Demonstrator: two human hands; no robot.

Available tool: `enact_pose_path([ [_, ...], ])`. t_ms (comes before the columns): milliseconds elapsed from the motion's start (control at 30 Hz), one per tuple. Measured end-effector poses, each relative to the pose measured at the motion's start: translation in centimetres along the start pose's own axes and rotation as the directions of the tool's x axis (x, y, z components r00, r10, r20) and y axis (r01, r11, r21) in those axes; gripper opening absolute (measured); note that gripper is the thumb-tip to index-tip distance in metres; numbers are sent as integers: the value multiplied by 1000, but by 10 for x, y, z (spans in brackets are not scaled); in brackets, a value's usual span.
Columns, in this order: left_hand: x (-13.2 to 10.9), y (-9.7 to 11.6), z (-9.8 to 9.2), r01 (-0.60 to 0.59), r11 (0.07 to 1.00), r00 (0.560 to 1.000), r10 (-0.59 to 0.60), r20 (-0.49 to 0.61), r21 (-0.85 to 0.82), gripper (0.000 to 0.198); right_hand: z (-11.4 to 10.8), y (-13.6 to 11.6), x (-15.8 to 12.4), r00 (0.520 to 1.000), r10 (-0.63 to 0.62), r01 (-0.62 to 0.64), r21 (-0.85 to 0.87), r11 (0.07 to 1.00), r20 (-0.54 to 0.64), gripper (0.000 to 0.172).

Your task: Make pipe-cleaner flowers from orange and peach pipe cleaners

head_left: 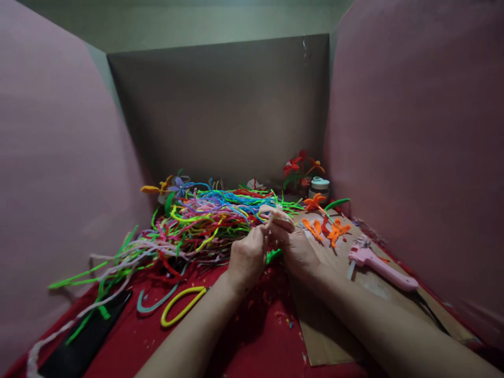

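My left hand [249,258] and my right hand [300,253] meet in front of the pipe cleaner heap. Both are closed, fingertips pinched on a pale peach pipe cleaner petal [280,218] whose rounded loops stick up above the fingers. The fingers hide its lower end. A bit of green pipe cleaner [274,256] shows just below the hands; I cannot tell whether it joins the petal. Behind my left hand lies the big tangled heap of coloured pipe cleaners [212,218]. Orange pipe cleaner flowers [337,231] lie to the right of my right hand.
A pink glue gun [388,270] rests on the cardboard sheet [326,331] at right. Yellow-handled scissors [183,307] and a black flat object [88,338] lie at left on the red cloth [255,341]. Behind stand a lidded jar [319,186] and red flowers [293,167]. Panels enclose the table.
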State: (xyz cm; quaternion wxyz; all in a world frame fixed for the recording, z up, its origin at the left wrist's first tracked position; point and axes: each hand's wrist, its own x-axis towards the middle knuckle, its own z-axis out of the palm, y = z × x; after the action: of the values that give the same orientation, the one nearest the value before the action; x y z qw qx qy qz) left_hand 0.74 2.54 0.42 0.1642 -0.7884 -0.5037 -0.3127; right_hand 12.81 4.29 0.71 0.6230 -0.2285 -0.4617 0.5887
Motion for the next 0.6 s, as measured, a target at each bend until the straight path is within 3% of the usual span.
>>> enact_pose_path([
  [133, -2, -3, 2, -17, 999, 1000, 17, -12, 41, 27, 4, -4, -3, 997, -75, 75, -68, 995, -2, 11],
  [267, -1, 1, 0, 129, 974, 991, -132, 0, -184, 25, 4, -1, -3, 994, -100, 103, -68, 992, 44, 20],
  [433, 4, 5, -6, 316, 785, 945, -309, 105, -533, 21, 1, 3, -1, 990, -117, 123, -87, 989, 75, 20],
  [600, 7, 3, -8, 388, 654, 913, -368, 174, -649, 23, 0, -1, -1, 994, -65, 72, -91, 993, 83, 23],
])
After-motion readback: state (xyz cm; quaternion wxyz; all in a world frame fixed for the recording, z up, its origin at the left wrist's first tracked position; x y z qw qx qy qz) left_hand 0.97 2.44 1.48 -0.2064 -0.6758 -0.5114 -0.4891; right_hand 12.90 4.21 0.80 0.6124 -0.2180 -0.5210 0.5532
